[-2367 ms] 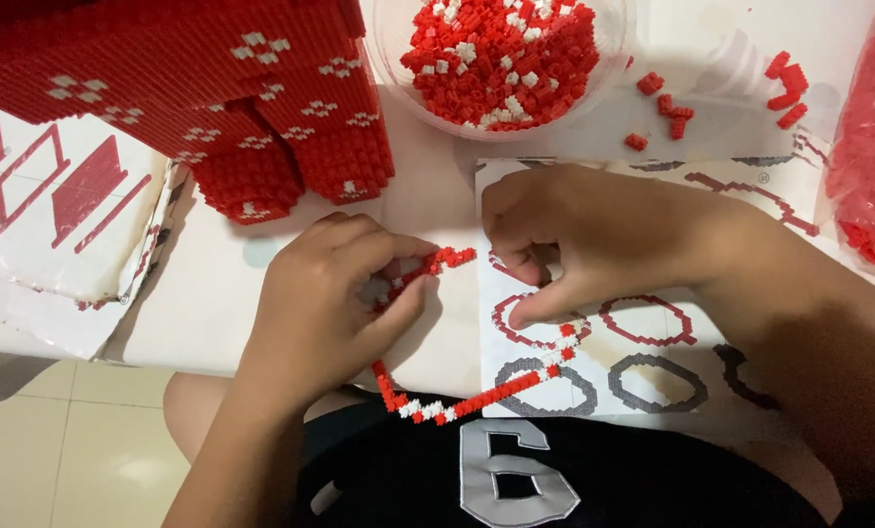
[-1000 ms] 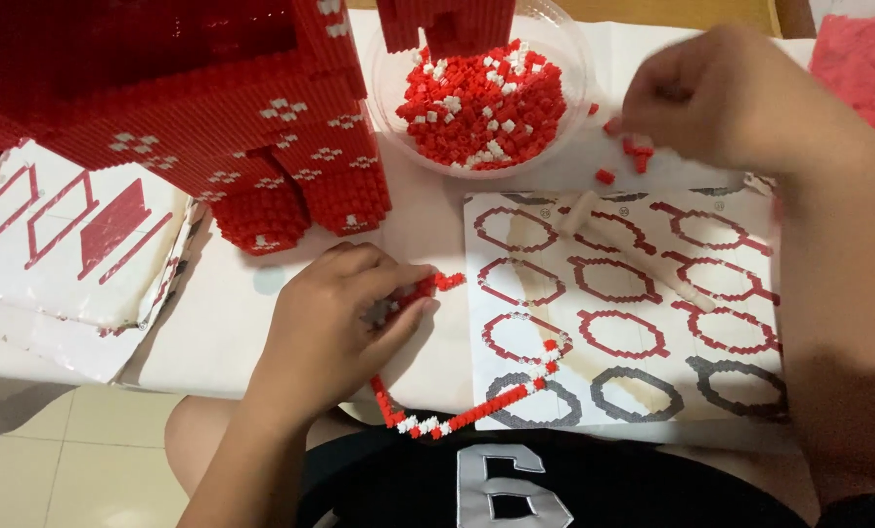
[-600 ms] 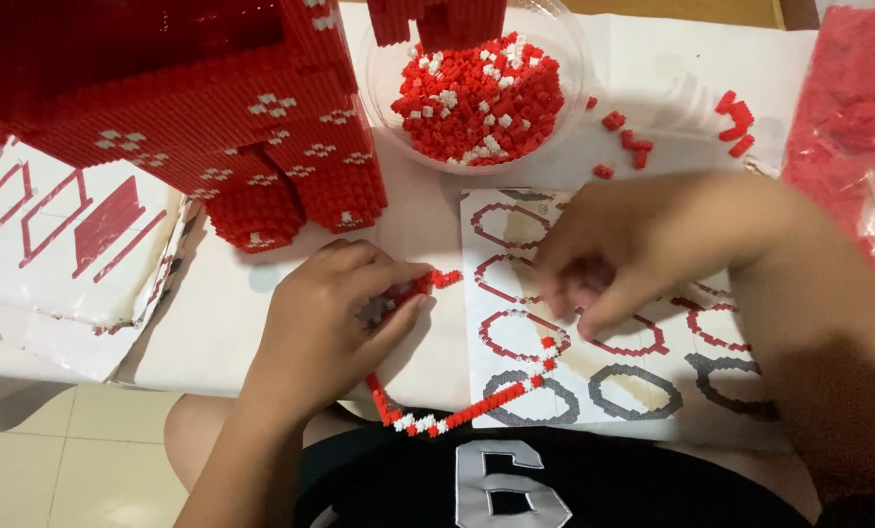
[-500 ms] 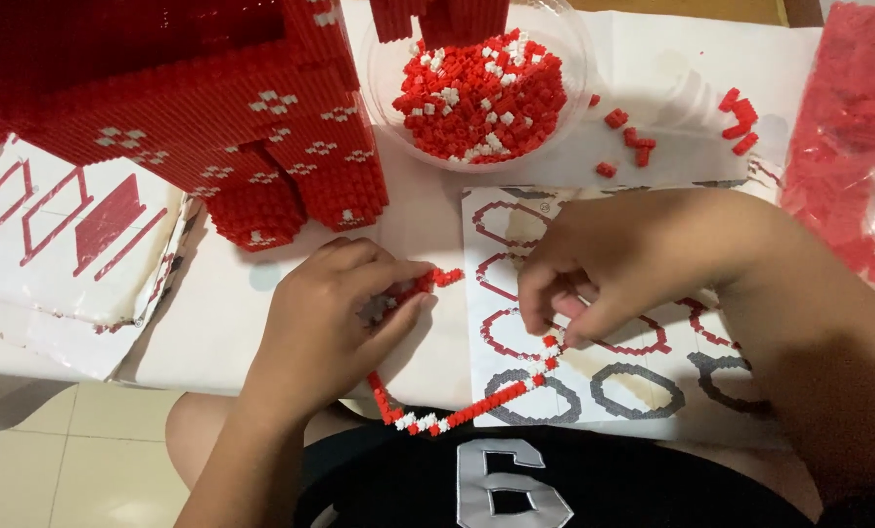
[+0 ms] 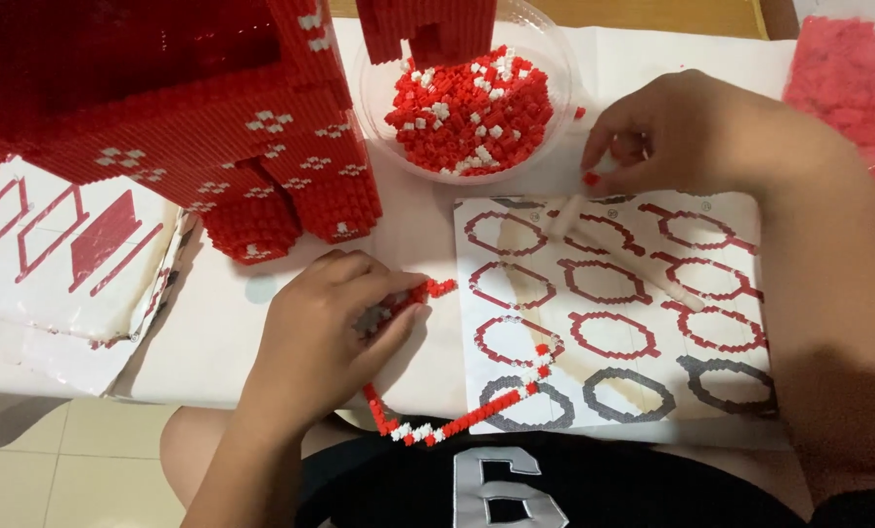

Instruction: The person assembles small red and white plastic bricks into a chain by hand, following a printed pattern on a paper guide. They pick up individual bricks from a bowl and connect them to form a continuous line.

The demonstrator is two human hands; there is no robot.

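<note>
While the left hand (image 5: pixel 325 328) rests near the middle of the white bench (image 5: pixel 232 323), its grip is pinched closed around one end of a thin strip of red and white beads (image 5: pixel 457 420), which curves from the fingers down toward six o'clock and back up onto a printed pattern sheet (image 5: pixel 613 313). That sheet, covered with rows of red and dark octagon outlines, lies at about four o'clock from the left hand. The right hand (image 5: pixel 692 132) sits at two o'clock, at the sheet's top edge, its thumb and fingertips narrowed on a single small red bead (image 5: pixel 591 179). Just beside it, at twelve o'clock, stands a clear bowl (image 5: pixel 555 78) heaped with red and white beads. A large red bead-built structure (image 5: pixel 212 127) with small white flower marks fills the ten o'clock area.
</note>
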